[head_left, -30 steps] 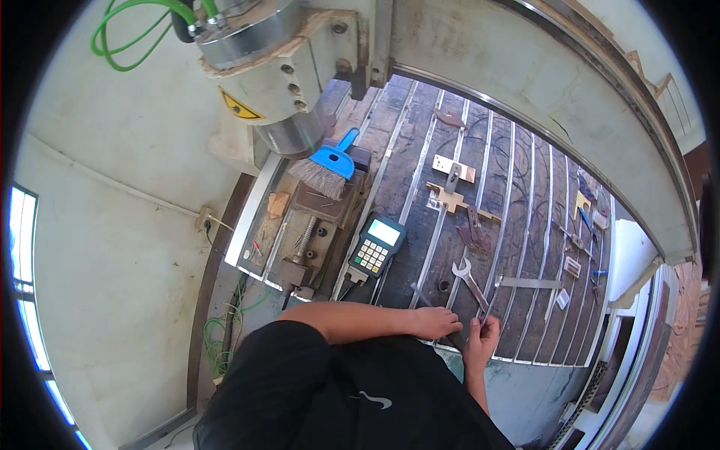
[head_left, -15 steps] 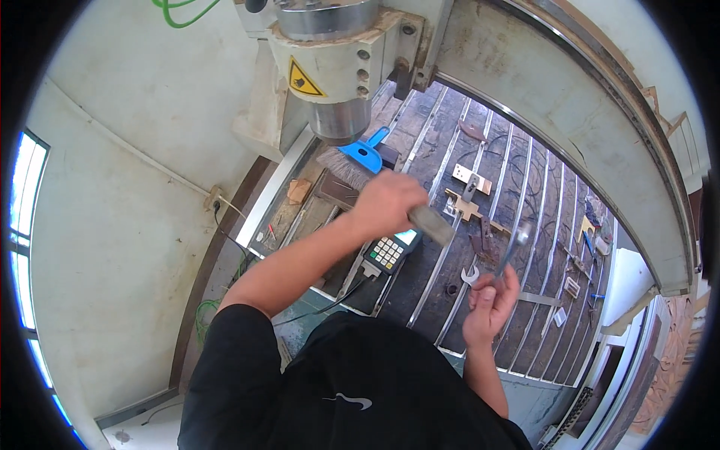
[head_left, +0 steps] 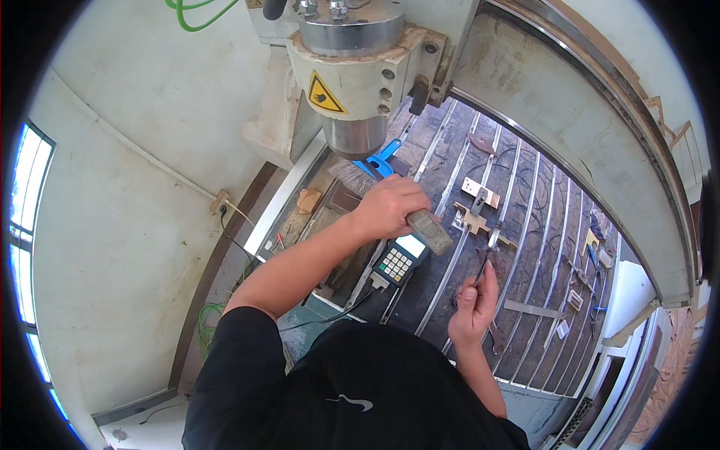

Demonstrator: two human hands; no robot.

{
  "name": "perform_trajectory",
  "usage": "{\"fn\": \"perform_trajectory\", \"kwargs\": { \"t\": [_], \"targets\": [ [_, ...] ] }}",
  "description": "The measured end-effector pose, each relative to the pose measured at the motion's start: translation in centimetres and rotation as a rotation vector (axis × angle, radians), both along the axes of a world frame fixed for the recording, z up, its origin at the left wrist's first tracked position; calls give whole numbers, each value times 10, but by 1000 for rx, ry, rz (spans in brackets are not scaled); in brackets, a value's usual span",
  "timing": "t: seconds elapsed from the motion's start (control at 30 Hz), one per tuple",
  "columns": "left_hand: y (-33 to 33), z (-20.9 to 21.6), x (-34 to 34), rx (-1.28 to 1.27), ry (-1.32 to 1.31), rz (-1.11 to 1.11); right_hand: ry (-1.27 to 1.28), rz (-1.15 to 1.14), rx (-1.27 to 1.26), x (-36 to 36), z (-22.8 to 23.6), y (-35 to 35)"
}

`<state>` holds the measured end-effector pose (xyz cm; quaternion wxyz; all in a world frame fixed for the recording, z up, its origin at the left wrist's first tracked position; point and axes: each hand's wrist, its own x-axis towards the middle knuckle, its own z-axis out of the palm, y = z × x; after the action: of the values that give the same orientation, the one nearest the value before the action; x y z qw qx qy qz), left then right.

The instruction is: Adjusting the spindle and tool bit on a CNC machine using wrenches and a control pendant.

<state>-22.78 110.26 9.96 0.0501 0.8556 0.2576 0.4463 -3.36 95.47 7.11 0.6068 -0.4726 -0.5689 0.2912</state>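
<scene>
My left hand (head_left: 391, 207) is wrapped round one end of a worn grey-brown rectangular block (head_left: 430, 232), which juts out to the right above a keypad controller (head_left: 398, 260). My right hand (head_left: 473, 304) pinches a slim metal tool (head_left: 485, 262) with a bright, shiny end pointing away from me; its exact kind does not show. Beyond that end, a small cross-shaped wooden piece (head_left: 475, 220) lies on the slotted machine bed (head_left: 420, 306). A pale board with holes (head_left: 488, 193) lies just behind it under a metal clamp (head_left: 478, 202). Near my right wrist is a dark wrench (head_left: 497, 339).
A machine spindle (head_left: 352, 94) with a yellow warning label hangs over the far left of the bed. Beneath it lies a blue-handled brush (head_left: 382, 160). A gantry beam (head_left: 555, 142) spans the right side. A flat metal strip (head_left: 534, 309) and small items lie at right.
My right hand has moved left, bringing the tool's shiny end close to the cross-shaped wooden piece. My left hand still grips the block, now turned slightly. The whole view has shifted a little.
</scene>
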Motion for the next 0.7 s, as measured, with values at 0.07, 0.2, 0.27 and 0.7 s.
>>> {"fn": "perform_trajectory", "kwargs": {
  "t": [0.07, 0.2, 0.27, 0.7],
  "targets": [
    [1, -1, -1, -64, 8, -9, -23, 25, 21, -3, 3, 1],
    [4, 3, -2, -89, -7, -28, -57, 32, 32, -4, 4, 3],
    [5, 3, -4, -107, 21, -39, -52, 43, 21, -4, 1, 2],
    [5, 4, -4, -139, 22, -50, -84, 21, 18, 0, -1, 5]
  ]
}}
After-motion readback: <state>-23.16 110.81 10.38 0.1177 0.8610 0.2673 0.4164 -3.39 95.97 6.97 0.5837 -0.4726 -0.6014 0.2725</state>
